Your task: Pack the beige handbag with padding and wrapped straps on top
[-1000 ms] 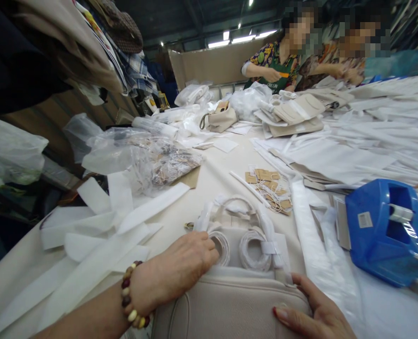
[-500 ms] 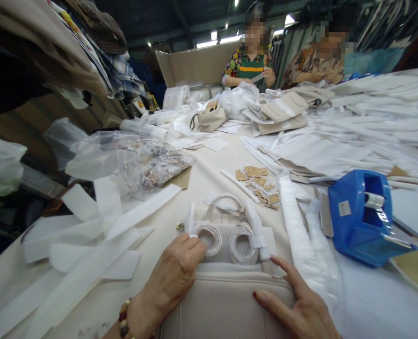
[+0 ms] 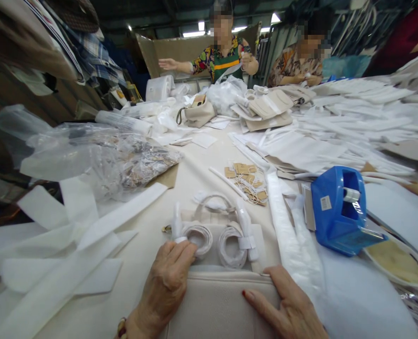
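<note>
A beige handbag (image 3: 223, 306) lies in front of me at the bottom, with its flap side toward me. Beyond its edge are two coiled straps, the left coil (image 3: 199, 239) and the right coil (image 3: 232, 246), wrapped in clear film, and an arched handle (image 3: 214, 197). My left hand (image 3: 170, 282) has its fingers bent and pressed together over the wrapped strap end beside the left coil; its fingertips are partly hidden. My right hand (image 3: 286, 301) rests on the bag's right side, thumb and fingers spread apart, the forefinger along the top edge.
White foam strips (image 3: 71, 235) lie at left, beside a plastic bag of small parts (image 3: 134, 160). Tan tags (image 3: 246, 179) lie ahead. A blue tape dispenser (image 3: 336, 212) stands at right. Stacked beige panels (image 3: 269, 108) and two people are across the table.
The view has shifted right, so things appear further left. My right forefinger has come down onto the bag's edge. One person opposite has stretched an arm out sideways.
</note>
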`<state>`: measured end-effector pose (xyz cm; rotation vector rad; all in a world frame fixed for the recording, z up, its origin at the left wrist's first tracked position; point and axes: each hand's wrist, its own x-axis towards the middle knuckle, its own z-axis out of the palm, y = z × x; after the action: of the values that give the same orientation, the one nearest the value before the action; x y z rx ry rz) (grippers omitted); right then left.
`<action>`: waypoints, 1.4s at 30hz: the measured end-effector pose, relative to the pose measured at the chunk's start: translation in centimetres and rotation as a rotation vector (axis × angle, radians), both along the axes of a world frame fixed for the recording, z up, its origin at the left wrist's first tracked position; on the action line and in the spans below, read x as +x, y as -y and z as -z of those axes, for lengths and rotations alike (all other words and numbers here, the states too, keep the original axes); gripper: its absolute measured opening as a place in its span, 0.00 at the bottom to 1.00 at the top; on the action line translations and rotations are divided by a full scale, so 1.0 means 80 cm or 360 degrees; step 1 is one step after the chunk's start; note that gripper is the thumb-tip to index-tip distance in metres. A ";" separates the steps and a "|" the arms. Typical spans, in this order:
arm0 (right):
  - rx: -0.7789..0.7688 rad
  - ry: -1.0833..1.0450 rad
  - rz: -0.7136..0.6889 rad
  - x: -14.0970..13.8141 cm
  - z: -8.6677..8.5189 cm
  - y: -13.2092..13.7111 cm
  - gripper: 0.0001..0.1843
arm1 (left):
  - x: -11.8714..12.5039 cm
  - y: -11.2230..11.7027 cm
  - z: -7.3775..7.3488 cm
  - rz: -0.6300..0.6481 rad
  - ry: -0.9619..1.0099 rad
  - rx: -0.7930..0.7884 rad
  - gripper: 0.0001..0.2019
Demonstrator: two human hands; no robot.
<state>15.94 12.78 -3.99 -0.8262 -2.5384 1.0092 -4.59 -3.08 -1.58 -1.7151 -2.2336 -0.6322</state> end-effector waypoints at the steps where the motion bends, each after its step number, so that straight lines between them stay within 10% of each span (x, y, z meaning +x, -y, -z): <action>1: 0.0014 0.0005 0.0008 0.000 0.003 0.001 0.13 | 0.000 0.000 0.003 0.0000 -0.0010 0.0019 0.11; 15: -0.0161 0.0143 0.0335 -0.015 0.011 0.003 0.22 | 0.005 0.024 0.010 -0.0138 -0.0030 0.0189 0.20; 20: 0.0034 -0.0136 0.0253 -0.012 0.022 0.000 0.15 | 0.005 0.066 0.006 -0.0739 0.1087 0.0079 0.26; 26: 0.0090 -0.0343 0.0192 -0.006 0.034 -0.007 0.14 | 0.005 0.074 -0.016 -0.0410 0.2342 0.0178 0.37; 32: -0.0320 0.0038 0.0512 -0.014 0.006 0.001 0.27 | 0.003 0.069 -0.023 -0.0361 0.2256 0.0086 0.37; 39: -0.0646 -0.0049 0.0468 -0.019 -0.014 0.014 0.24 | -0.016 0.072 -0.003 -0.0130 0.1074 0.0016 0.20; 42: -0.0663 -0.0049 0.0480 -0.020 -0.015 0.014 0.24 | -0.030 0.061 -0.005 0.0011 0.1386 -0.0066 0.23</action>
<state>14.36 11.70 -2.76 -1.2463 -2.1151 1.4482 -6.98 -7.96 -1.18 -1.6465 -2.7657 -1.5837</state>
